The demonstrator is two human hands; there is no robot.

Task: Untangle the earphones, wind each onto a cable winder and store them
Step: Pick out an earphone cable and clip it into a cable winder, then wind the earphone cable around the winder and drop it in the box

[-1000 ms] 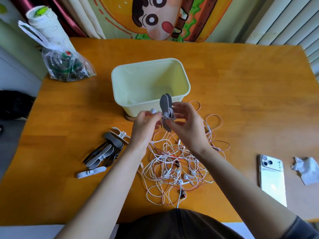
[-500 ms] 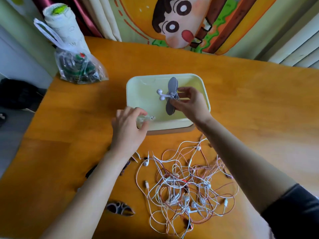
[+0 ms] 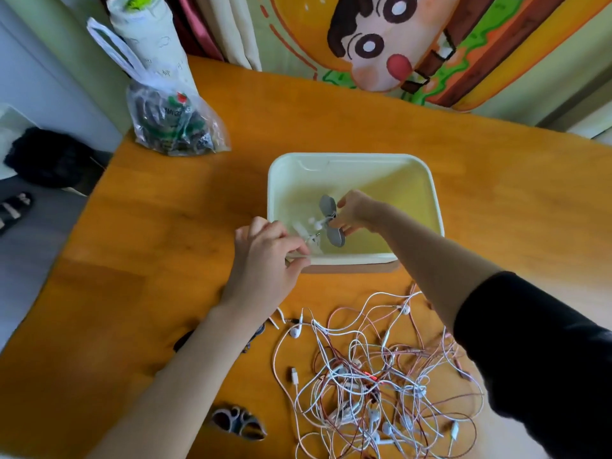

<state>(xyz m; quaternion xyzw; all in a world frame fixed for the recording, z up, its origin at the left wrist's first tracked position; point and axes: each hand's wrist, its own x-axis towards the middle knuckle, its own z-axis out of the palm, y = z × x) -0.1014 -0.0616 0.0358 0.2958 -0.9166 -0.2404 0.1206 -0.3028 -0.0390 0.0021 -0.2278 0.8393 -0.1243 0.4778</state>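
Holding a grey cable winder (image 3: pixel 335 236), wound with a white earphone, low inside the pale bin (image 3: pixel 351 156): the right hand (image 3: pixel 356 212), fingertips pinched on its middle. Item: the left hand (image 3: pixel 265 256), fingers curled over the bin's near rim. Item: tangled earphones (image 3: pixel 374 376), heaped on the worktop (image 3: pixel 165 243) near the bin. Item: spare winders (image 3: pixel 238 422), left of the heap.

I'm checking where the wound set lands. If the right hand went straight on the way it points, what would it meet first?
Probably the bin floor: the right hand, pinching the wound cable winder, points down and left inside it. Depth is unclear; its left wall could come first.
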